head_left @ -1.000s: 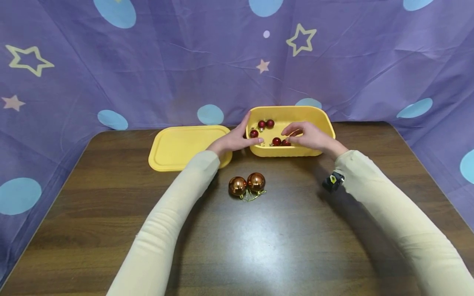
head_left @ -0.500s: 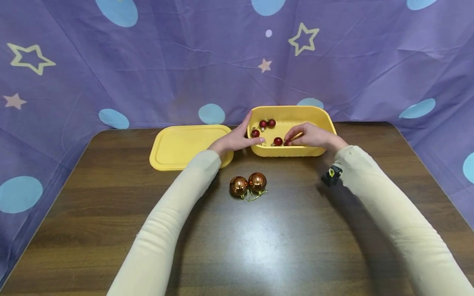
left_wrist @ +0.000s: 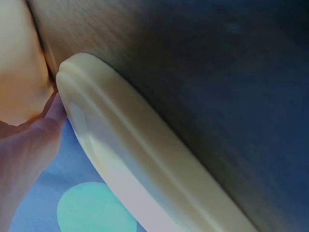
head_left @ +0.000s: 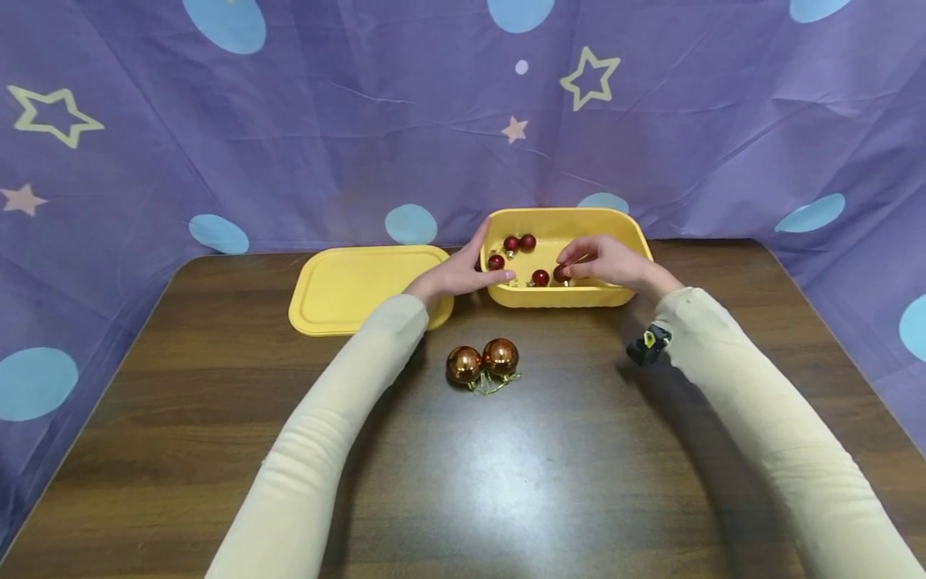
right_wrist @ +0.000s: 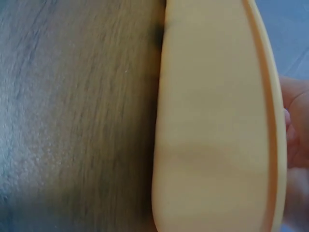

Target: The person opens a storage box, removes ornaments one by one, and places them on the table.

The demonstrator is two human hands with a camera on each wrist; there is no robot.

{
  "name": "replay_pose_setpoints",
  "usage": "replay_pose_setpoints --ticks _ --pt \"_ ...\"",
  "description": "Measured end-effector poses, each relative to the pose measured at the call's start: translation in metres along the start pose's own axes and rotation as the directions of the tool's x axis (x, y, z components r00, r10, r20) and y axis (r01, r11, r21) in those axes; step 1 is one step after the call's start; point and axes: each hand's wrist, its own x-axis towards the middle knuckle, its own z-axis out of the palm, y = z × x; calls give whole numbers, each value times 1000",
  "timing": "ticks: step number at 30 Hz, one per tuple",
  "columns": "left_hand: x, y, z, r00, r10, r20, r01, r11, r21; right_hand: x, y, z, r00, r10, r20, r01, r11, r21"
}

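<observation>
My left hand (head_left: 457,273) holds the left end of a yellow plastic box (head_left: 564,297), thumb over its front rim and fingers along the side. Inside the box, my right hand (head_left: 611,264) pinches a small dark red Christmas bauble (head_left: 560,274) by its round part, the metal cap pointing down. Another red bauble (head_left: 539,277) lies just left of it, and several more sit toward the box's left end. The right wrist view shows mostly the box's outer wall (right_wrist: 217,116), with part of the hand beyond the rim.
Left of the box lies its yellow lid (head_left: 362,285), partly under the left wrist in the head view. Two shiny copper baubles (head_left: 501,356) with gold strings rest in front of the box on the wooden table (head_left: 579,466). A purple curtain (head_left: 325,161) hangs behind.
My right hand reached down to a red bauble by the front wall, took hold of it and raised it slightly. The left hand stays at the box's end.
</observation>
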Motion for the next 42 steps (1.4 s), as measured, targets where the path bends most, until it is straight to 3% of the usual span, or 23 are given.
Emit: replay_pose_setpoints --ticks 5,15,25,32,42 --pt "-1 1 -2 1000 -17 -1 17 999 32 -4 -3 -1 999 -12 -41 18 988 154" --pt "-1 1 -3 1000 -26 5 25 1000 15 -16 -17 4 990 -94 -105 112 977 181" --pt "-5 1 -3 998 -53 -16 52 996 -73 -26 -25 16 979 -143 -143 168 970 177" --pt "-6 -3 -3 1000 0 -24 -5 972 -234 -35 -30 25 967 -212 -140 233 960 155" --pt "-4 -5 -1 999 -4 -52 -10 965 -263 -53 -37 34 961 -265 -75 275 944 181"
